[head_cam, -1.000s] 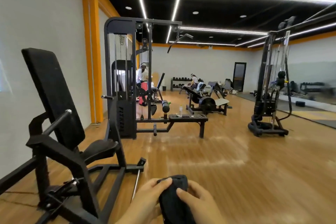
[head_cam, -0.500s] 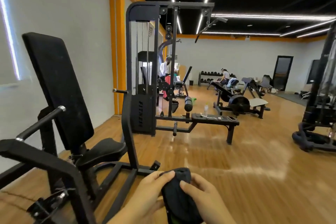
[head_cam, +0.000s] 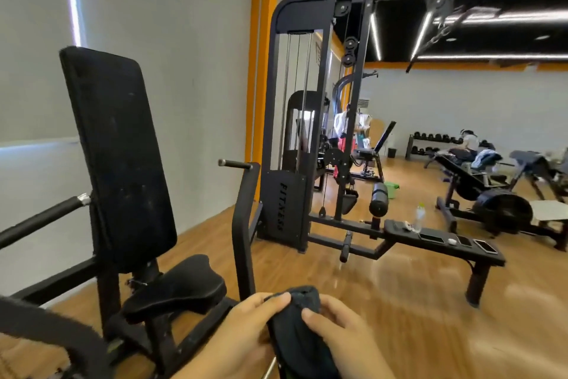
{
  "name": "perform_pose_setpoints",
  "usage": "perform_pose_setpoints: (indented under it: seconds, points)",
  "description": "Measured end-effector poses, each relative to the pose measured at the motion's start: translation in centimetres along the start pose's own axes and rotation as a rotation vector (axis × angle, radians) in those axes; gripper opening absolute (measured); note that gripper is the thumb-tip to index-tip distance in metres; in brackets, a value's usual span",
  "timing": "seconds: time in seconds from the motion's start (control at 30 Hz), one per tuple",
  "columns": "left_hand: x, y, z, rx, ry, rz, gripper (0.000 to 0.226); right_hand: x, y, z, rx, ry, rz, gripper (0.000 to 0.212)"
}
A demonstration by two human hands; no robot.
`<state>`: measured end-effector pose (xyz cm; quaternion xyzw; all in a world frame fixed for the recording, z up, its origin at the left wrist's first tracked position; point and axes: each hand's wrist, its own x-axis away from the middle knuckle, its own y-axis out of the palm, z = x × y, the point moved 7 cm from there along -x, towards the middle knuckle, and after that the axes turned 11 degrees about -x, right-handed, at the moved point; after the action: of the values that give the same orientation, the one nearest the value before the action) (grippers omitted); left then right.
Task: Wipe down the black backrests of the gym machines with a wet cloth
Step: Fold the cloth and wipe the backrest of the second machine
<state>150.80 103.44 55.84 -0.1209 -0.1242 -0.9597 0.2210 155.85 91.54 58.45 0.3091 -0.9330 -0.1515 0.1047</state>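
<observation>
Bottom centre of frame: left hand [head_cam: 242, 332] and right hand [head_cam: 344, 335] both grip the bunched dark cloth [head_cam: 295, 323]. Backrest [head_cam: 118, 157] stands at left, untouched. Risk: cloth snagging the handle bar [head_cam: 46, 215] on the reach.

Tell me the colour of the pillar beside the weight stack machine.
The wall pillar is orange, seen best in the head view.

The wooden floor [head_cam: 384, 301] carries a seated machine [head_cam: 172, 292] at the left, a cable tower [head_cam: 285, 209] marked FITNESS behind it, and an incline bench [head_cam: 479, 188] with a large weight plate further right; a green tub [head_cam: 391, 189] sits on the floor beyond the tower. The tower's low flat bench [head_cam: 442, 248] bears a clear water bottle [head_cam: 419, 217] standing upright, three phones [head_cam: 464, 242] lying flat in a row, and a small white object among them.
</observation>
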Motion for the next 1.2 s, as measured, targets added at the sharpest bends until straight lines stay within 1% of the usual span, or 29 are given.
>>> perform_pose_setpoints:
  seconds: [0.1,0.23,0.37,0.47,0.53,0.7,0.83,0.93,1.07,1.13,1.2]
  points:
    - [-7.6,0.1,1.6,-0.013,0.003,-0.007,0.030,-7.3,-1.4,-0.9,-0.001,0.030,-0.017,0.015]
    - [-15.0,0.2,4.5,-0.038,0.011,-0.011,0.031,-15.6,-2.6,-2.8,0.005,0.046,-0.025,0.012]
    - [-20.3,-1.5,7.4,-0.035,0.048,0.048,0.030,-22.8,-1.5,-4.1,0.031,0.064,-0.136,0.013]
    - [-23.4,-3.6,9.0,-0.015,0.066,0.145,0.024,-28.1,0.3,-3.7,0.004,0.135,-0.264,0.016]
    - [-25.1,-5.2,10.1,-0.014,0.080,0.234,0.022,-31.6,1.8,-3.3,0.006,0.171,-0.352,0.017]
    - [-28.2,-9.6,12.6,0.019,0.096,0.484,0.029,-39.3,6.4,-2.6,-0.021,0.273,-0.554,0.018]
    - [-29.4,-12.3,14.9,0.035,0.113,0.640,0.022,-43.8,10.4,-2.3,0.022,0.304,-0.689,0.019]
    - [-30.1,-14.6,16.1,0.056,0.135,0.712,0.022,-46.4,13.2,-1.8,0.039,0.315,-0.735,0.020]
    - [-31.4,-18.3,17.5,0.077,0.147,0.767,0.021,-49.3,17.0,-1.0,0.069,0.321,-0.774,0.019]
    - [-32.2,-20.5,18.5,0.056,0.166,0.777,0.022,-50.5,18.9,-0.9,0.101,0.296,-0.770,0.017]
    - [-33.1,-22.7,19.8,0.015,0.184,0.771,0.022,-51.6,20.8,-0.9,0.077,0.282,-0.758,0.019]
